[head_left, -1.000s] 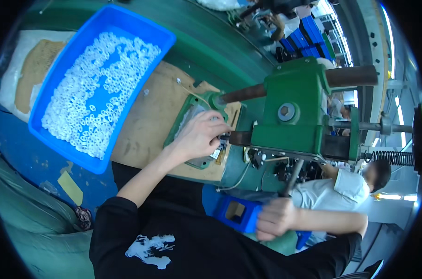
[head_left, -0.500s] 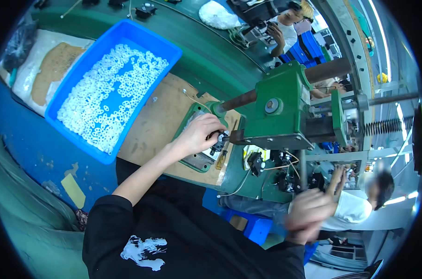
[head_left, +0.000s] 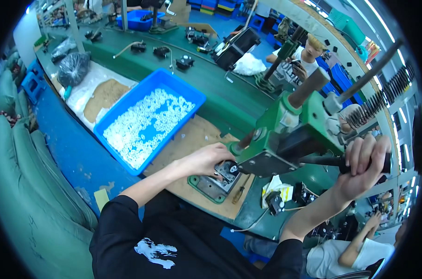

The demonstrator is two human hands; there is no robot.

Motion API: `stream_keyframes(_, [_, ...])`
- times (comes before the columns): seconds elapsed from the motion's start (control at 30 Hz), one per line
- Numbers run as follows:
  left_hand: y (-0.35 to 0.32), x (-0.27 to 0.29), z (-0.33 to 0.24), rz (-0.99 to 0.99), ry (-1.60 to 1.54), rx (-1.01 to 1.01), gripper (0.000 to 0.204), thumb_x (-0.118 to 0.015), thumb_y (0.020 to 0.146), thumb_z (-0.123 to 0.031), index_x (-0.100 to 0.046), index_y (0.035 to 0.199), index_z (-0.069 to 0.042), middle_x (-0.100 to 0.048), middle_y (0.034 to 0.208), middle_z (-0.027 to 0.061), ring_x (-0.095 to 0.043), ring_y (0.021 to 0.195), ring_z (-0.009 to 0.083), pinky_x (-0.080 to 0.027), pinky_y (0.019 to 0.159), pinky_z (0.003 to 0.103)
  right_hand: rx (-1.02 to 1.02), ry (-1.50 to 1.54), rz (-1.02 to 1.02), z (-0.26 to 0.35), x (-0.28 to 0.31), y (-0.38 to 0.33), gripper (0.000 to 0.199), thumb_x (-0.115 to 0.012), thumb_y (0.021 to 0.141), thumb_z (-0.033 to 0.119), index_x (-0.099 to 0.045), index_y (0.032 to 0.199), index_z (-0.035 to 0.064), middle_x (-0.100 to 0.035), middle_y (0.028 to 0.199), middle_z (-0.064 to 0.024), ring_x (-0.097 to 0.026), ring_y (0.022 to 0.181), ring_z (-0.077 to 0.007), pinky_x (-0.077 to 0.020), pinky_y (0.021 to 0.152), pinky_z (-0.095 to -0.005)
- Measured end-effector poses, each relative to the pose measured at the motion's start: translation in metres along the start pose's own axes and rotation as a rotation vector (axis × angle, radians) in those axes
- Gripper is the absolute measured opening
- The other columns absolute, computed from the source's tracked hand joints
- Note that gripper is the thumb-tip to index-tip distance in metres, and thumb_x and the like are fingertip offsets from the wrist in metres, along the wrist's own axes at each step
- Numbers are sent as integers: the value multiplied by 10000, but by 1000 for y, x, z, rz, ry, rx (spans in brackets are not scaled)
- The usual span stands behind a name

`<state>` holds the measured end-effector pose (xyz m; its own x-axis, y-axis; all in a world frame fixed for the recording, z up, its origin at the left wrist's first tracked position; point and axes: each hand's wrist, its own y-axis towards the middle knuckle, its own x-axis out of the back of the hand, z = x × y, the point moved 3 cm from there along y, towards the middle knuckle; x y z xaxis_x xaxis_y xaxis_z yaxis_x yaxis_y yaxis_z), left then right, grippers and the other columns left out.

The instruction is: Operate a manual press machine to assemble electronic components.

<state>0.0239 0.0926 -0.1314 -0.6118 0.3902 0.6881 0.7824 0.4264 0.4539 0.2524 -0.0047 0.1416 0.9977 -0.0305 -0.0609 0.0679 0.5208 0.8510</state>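
My left hand (head_left: 204,160) is closed on a small black part (head_left: 228,171) with a white round piece on it. The part sits on a metal block over the green base (head_left: 210,191) of a hand press (head_left: 269,162), beneath the press head. Whether the ram touches it is hidden. To the right, my right hand (head_left: 363,162) wraps round the black grip of the press lever (head_left: 321,161), arm raised. A screwdriver (head_left: 240,191) with an amber handle lies beside the base.
A blue tray (head_left: 109,139) of small white oval pieces stands left of the press. Black parts with cables (head_left: 276,202) lie right of it on the green bench. A conveyor belt (head_left: 211,95) runs behind. Co-workers (head_left: 308,60) sit across and at the right.
My right hand, blurred and low at the right before, has risen and now grips the press lever. My left hand remains on the black part. The whole view has shifted and tilted.
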Motion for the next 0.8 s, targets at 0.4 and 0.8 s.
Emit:
stream_keyframes(0.4, [111, 15, 196, -513, -259, 529, 617, -887, 709, -360, -664, 1138, 23, -648, 772, 53, -593, 655, 121, -495, 607, 285, 45, -85, -136, 1, -5, -4, 221, -514, 1033, 196, -398, 881, 85, -369, 532, 26, -274, 378, -49, -238, 358, -197])
stream_keyframes(0.8, [215, -126, 277, 107, 53, -111, 684, -788, 733, -344, -549, 1276, -2, -609, 1250, 204, -588, 1166, 363, -465, 1002, 449, 54, -246, -277, 2, 7, -21, 288, -496, 1049, 346, -444, 1028, 63, -348, 544, 48, -276, 384, -21, -242, 367, -156])
